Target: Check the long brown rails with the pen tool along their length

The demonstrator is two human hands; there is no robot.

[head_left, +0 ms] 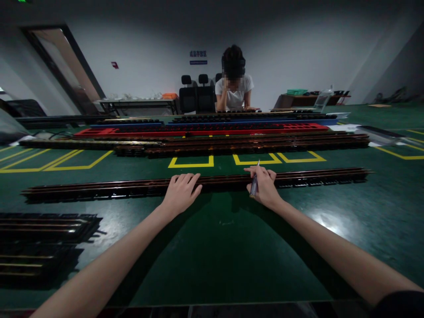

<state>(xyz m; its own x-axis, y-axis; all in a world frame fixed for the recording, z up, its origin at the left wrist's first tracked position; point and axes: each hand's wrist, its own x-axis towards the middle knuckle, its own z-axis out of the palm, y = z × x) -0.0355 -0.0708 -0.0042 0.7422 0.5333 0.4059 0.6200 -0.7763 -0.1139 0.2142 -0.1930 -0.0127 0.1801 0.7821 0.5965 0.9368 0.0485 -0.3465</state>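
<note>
A long black strip with copper-coloured bars lies crosswise on the green table in front of me. My left hand rests on the strip left of its middle, palm down, fingers stretched over it and thumb apart. Farther right, my right hand is closed around a slim pen-like tool at the strip. The tool has a greyish handle and a thin tip pointing up and away from me; its exact kind is unclear. The index finger of that hand points left above the strip.
More dark strips lie in a bundle beyond, with a red tray behind them. Stacked strips lie at the near left. Yellow tape outlines mark the green table. Across the table sits a person.
</note>
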